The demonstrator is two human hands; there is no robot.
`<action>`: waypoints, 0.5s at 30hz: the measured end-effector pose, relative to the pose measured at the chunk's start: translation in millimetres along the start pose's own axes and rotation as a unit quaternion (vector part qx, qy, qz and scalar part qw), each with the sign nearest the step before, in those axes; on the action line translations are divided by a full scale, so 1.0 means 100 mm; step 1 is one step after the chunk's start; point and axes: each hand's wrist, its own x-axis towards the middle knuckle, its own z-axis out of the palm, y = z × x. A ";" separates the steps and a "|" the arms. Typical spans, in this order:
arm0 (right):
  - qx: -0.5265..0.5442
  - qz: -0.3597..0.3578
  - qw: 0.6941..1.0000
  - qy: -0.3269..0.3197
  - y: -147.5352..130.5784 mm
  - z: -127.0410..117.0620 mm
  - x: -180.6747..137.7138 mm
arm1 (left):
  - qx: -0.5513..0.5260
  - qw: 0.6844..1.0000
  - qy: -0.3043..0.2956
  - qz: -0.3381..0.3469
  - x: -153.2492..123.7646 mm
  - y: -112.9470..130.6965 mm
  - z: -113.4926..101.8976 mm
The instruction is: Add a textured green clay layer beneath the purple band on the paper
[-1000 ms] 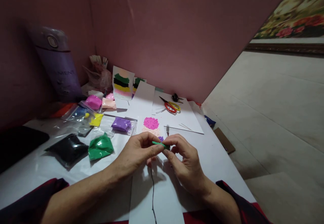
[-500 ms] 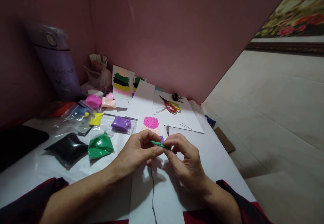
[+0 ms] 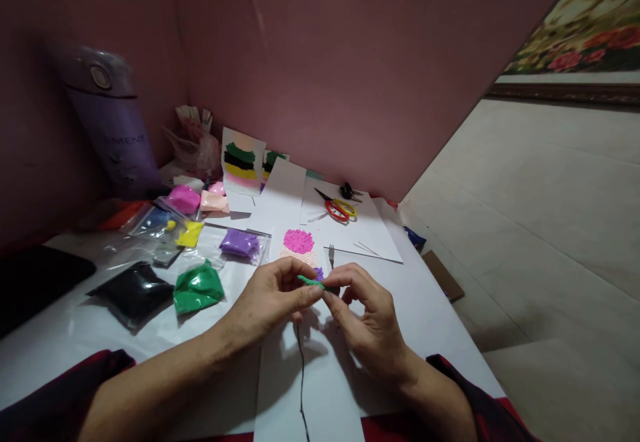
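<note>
A thin green strip of modelling clay [image 3: 311, 282] is pinched between the fingertips of both hands. My left hand [image 3: 274, 290] has its thumb and index finger closed at the strip's left part. From the other side, my right hand [image 3: 369, 312] grips its right end, which the fingers partly hide. Below and behind the hands lies white paper with a textured pink clay disc [image 3: 299, 241], a peach clay patch [image 3: 289, 254] and some purple clay [image 3: 319, 273], partly covered by my fingers. A small fork [image 3: 331, 254] rests just beyond my right hand.
Packets of black clay [image 3: 133, 294], green clay [image 3: 199, 287] and purple clay [image 3: 240, 243] lie on the left, with several smaller packets behind. Scissors [image 3: 338, 211] lie at the back. A purple bottle [image 3: 113, 122] stands back left. A thin dark strand [image 3: 302, 382] runs toward me.
The green clay strip's left end has shifted slightly and it now looks a little thinner between my fingers. Both hands stay almost in place.
</note>
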 end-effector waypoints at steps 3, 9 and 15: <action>-0.003 -0.003 1.000 -0.003 0.00 0.00 0.01 | 0.018 1.000 -0.005 0.002 0.00 0.01 0.00; -0.005 0.010 1.000 -0.009 -0.01 -0.01 0.01 | -0.024 0.999 0.002 0.032 0.01 0.02 -0.01; 0.010 0.007 1.000 -0.002 0.00 0.00 -0.01 | -0.001 1.000 -0.002 0.004 0.00 0.03 0.01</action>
